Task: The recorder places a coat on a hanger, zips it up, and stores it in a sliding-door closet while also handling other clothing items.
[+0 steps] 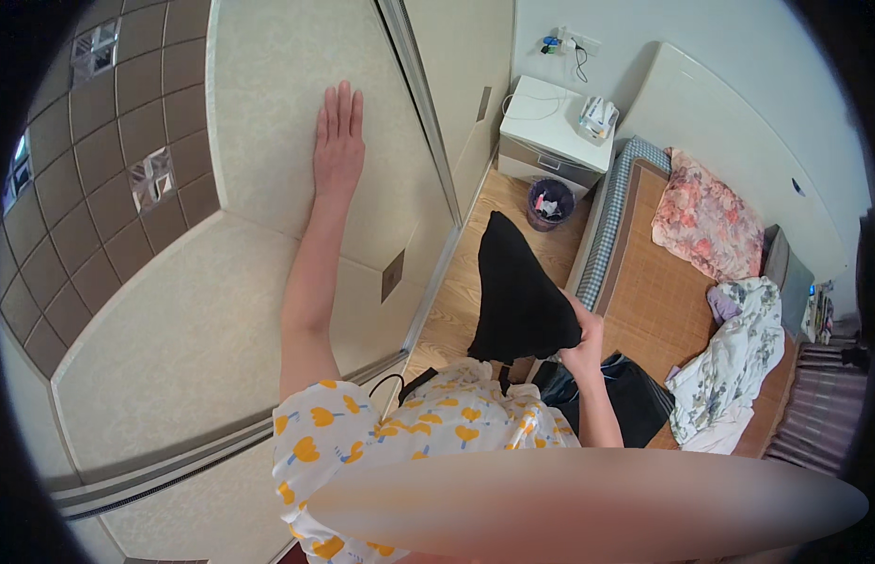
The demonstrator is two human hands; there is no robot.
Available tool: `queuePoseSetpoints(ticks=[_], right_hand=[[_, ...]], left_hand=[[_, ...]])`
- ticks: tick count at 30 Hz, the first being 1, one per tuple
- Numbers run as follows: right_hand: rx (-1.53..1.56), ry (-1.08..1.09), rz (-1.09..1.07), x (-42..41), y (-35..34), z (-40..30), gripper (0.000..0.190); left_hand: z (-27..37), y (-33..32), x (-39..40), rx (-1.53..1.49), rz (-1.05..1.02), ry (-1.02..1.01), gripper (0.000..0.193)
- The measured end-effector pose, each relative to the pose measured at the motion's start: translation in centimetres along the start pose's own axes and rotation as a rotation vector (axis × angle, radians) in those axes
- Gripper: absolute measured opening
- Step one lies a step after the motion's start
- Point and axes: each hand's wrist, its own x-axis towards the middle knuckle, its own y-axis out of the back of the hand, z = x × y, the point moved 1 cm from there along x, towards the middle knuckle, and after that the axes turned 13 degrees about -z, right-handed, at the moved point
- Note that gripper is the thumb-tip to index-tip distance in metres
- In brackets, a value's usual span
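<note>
My left hand lies flat, palm down, against a cream patterned sliding wardrobe door. Its fingers are stretched out, and it holds nothing. In my right hand is a black cloth item, bunched at the grip and spreading into a rough triangle above the floor. Whether it is a garment or something else I cannot tell. A short dark strap shows just below the cloth. A recessed handle sits in the door, to the right of my left forearm.
A bed with a brown woven mat stands on the right, bearing a floral pillow, a leaf-print quilt and dark clothing. Beyond are a white nightstand and a waste bin on the wood floor.
</note>
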Motion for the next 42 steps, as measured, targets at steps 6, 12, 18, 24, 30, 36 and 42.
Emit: queuePoseSetpoints(ticks=[6,12,18,24,30,36,42], right_hand=[[0.0,0.045,-0.079,3.7,0.4,-0.2,0.035],[-0.013,0.11,-0.125,7.0,1.1,1.3,0.035],[0.045,0.136,-0.245,11.6,3.2,2.9,0.038],[0.02,0.217,-0.362,15.6,4.5,3.6,0.04],[0.013,0.191,-0.454,19.3,4.8,4.4,0.043],[-0.007,0.184,-0.493,21.1,4.8,4.5,0.043],[-0.002,0.191,-0.512,21.5,4.5,5.3,0.039]], left_hand=[[-1.2,-0.1,-2.2,-0.013,-0.058,0.043,0.066],[-2.9,0.8,-5.5,-0.034,-0.13,0.126,0.069],[-4.3,0.7,-8.9,0.01,-0.113,0.193,0.067],[-6.5,1.2,-13.4,0.106,-0.136,0.271,0.061],[-8.3,0.3,-17.8,0.185,-0.126,0.272,0.058],[-10.5,0.8,-21.9,0.219,-0.07,0.307,0.049],[-11.4,2.7,-25.6,0.205,-0.085,0.399,0.053]])
